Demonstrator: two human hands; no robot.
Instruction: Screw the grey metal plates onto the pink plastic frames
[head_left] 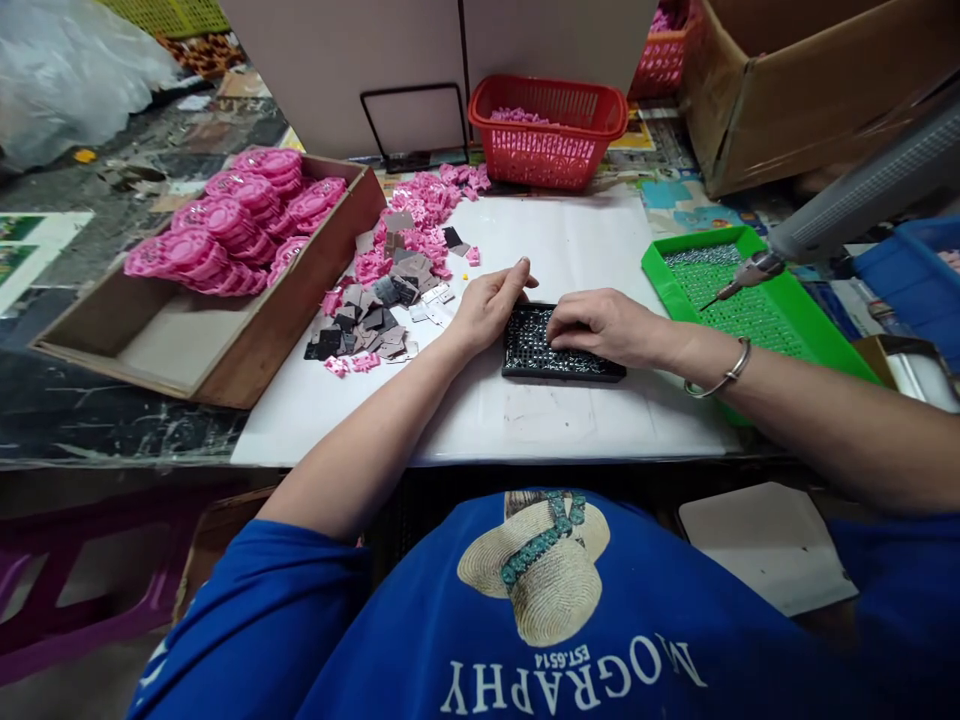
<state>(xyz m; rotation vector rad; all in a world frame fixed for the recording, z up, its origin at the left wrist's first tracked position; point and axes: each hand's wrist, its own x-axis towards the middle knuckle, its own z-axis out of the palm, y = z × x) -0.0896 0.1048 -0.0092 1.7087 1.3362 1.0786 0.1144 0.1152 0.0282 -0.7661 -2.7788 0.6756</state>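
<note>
As two hands (487, 305) (604, 325) touch it, one black tray (562, 374) rests.

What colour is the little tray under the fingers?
The tray is black; the head view shows it best.

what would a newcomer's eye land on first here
Probably the bright pink plastic pieces stacked in the shallow brown box at left. Next might come the green tray at right, with an electric screwdriver slanting over it, and the black tray at centre, under the right hand.
</note>
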